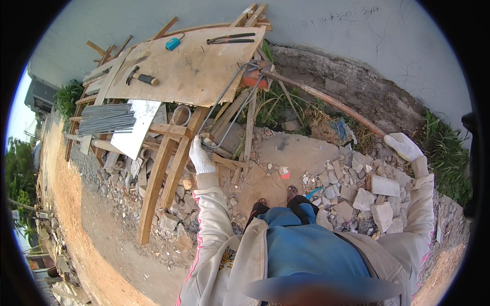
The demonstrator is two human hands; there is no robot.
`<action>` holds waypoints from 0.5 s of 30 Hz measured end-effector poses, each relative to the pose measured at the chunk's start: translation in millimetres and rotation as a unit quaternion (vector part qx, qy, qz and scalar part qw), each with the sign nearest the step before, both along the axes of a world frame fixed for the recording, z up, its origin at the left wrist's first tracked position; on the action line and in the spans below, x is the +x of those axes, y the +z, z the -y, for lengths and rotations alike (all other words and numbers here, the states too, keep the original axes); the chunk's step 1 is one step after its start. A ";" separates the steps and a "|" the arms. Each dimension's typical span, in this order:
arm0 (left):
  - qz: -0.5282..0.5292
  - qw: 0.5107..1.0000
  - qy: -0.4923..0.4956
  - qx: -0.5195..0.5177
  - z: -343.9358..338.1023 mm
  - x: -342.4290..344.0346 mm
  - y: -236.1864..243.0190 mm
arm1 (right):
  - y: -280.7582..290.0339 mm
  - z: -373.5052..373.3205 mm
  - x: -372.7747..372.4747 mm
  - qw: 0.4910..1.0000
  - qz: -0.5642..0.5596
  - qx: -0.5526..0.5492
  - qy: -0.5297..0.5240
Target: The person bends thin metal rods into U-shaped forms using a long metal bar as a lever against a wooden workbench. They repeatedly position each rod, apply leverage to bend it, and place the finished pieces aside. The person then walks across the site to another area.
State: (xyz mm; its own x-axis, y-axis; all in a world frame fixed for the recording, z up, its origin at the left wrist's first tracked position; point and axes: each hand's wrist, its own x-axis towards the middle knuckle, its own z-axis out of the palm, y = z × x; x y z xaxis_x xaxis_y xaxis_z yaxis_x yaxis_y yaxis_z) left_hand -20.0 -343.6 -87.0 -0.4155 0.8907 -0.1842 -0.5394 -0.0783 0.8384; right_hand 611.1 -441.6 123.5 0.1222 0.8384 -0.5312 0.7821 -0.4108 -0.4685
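A grey steel rod (237, 117), bent into a narrow U, reaches from the bench's right corner down to my gloved left hand (202, 154). The fingers of that hand are closed around its lower bend. At the other end, the rod meets a red block (252, 79) fixed at the corner. A long rusty bar (326, 99) runs from this block toward the right. My gloved right hand (404, 146) grips the bar's far end. How the bar's head engages the rod is too small to make out.
On the plywood bench top (189, 69) lie a hammer (143, 77), long-handled pincers (232, 39) and a small blue tool (173, 44). A bundle of cut rods (104, 118) rests at left beside a white sheet (139, 125). Wooden legs (155, 188) and broken rubble (365, 199) surround my feet.
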 end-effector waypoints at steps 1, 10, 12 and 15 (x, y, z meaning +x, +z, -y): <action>0.000 1.000 -0.002 -0.013 0.5 -0.4 1.5 | -3.5 -2.5 -1.6 0.999 0.036 0.016 0.024; 0.013 0.994 -0.108 -0.015 2.9 -19.3 0.9 | -0.7 56.7 -76.8 0.959 0.209 0.192 -0.011; 0.027 0.990 -0.140 -0.017 1.7 -24.9 -2.0 | -2.2 82.7 -109.5 0.949 0.235 0.207 -0.038; 0.058 0.982 -0.177 -0.021 -2.9 -29.9 -6.6 | -29.2 116.1 -172.7 0.929 0.248 0.254 -0.104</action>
